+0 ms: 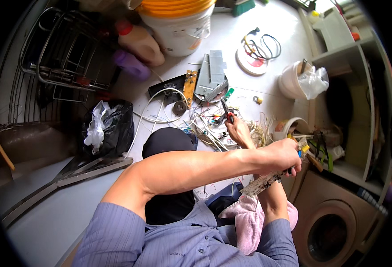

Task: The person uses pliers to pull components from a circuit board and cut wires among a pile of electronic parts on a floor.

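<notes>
Head view: left hand [281,156] crosses over, fist closed around a circuit board [262,183] at four o'clock, its long axis running eight to two, far end hidden in the fist. Right hand [238,130] grips red-handled pliers [226,112], nose toward twelve, above the wire tangle [207,124]. Risk, I'd judge: crossed arms could snag wires or twist the board.
</notes>
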A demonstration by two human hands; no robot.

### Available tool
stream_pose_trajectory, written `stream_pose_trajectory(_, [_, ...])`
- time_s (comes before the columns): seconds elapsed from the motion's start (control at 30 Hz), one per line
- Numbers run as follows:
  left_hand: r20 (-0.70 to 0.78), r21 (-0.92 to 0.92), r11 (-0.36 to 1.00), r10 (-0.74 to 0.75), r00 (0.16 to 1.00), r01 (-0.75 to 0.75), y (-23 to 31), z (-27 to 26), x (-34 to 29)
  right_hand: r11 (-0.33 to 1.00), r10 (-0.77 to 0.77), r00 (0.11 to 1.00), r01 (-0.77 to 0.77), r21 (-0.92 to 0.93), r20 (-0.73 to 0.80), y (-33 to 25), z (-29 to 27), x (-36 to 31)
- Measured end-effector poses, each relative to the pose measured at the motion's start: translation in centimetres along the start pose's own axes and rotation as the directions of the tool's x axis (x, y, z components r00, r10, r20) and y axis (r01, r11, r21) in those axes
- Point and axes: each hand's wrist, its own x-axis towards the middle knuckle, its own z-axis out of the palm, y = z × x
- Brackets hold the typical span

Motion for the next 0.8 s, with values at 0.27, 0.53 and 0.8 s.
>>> stream_pose_trajectory(0.27, [-0.112, 0.046, 0.988, 0.153, 0.982, -0.148, 3.3, -2.2, -0.7, 0.999, 0.036, 0.992, -0.032, -0.043, 0.117, 0.8, 4.2, 8.9])
stream_pose_trajectory(0.53, [-0.18, 0.13, 0.979, 0.177, 0.968, -0.155, 3.7, -4.0, -0.9, 0.943, 0.086, 0.945, -0.179, 0.279, 0.316, -1.5, 3.6, 9.5])
stream_pose_trajectory(0.8, [-0.139, 0.038, 0.981, 0.192, 0.971, -0.189, 3.4, -4.2, -0.8, 0.772, 0.14, 0.896, -0.365, 0.52, 0.421, -0.9, 1.1, 7.8])
